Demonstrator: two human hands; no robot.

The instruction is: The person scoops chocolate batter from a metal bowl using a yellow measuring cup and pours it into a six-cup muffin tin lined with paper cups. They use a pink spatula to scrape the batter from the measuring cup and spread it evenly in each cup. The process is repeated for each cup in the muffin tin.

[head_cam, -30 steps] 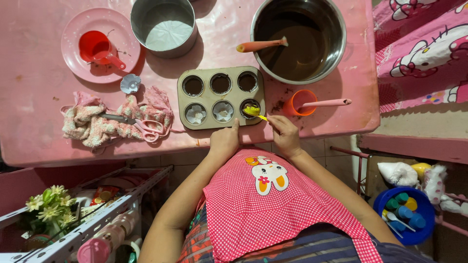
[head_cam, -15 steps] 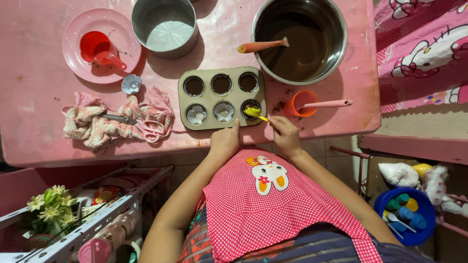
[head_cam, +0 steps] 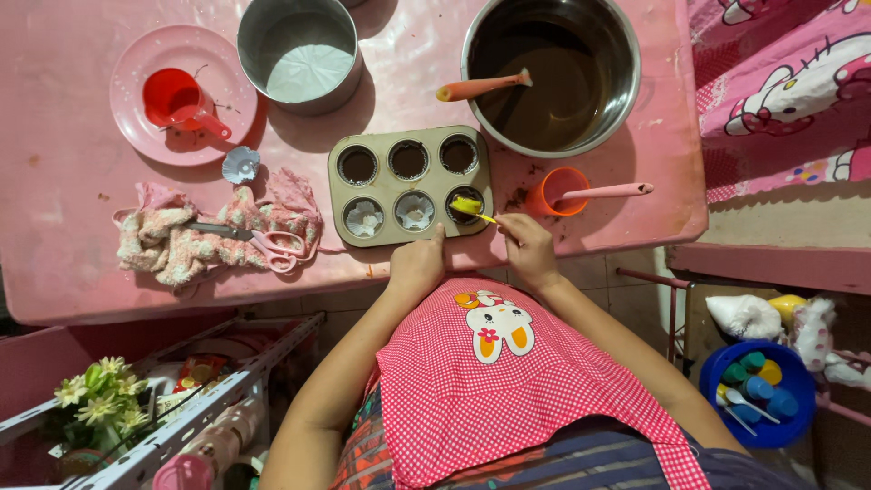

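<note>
A six-cup muffin tin (head_cam: 388,187) lies on the pink table (head_cam: 54,191) in front of me. Its back three cups hold dark batter; two front cups show white paper liners. My left hand (head_cam: 415,266) rests on the tin's near edge. My right hand (head_cam: 528,247) grips a small yellow spoon (head_cam: 471,208), whose bowl sits over the front right cup. A big steel bowl (head_cam: 624,56) of brown batter with an orange spatula (head_cam: 481,86) stands behind the tin.
An orange measuring cup with a pink handle (head_cam: 581,192) sits right of the tin. At left lie a towel (head_cam: 181,238), scissors (head_cam: 263,240), a loose liner (head_cam: 240,164), a pink plate (head_cam: 136,109) with a red scoop, and a steel pan (head_cam: 302,54).
</note>
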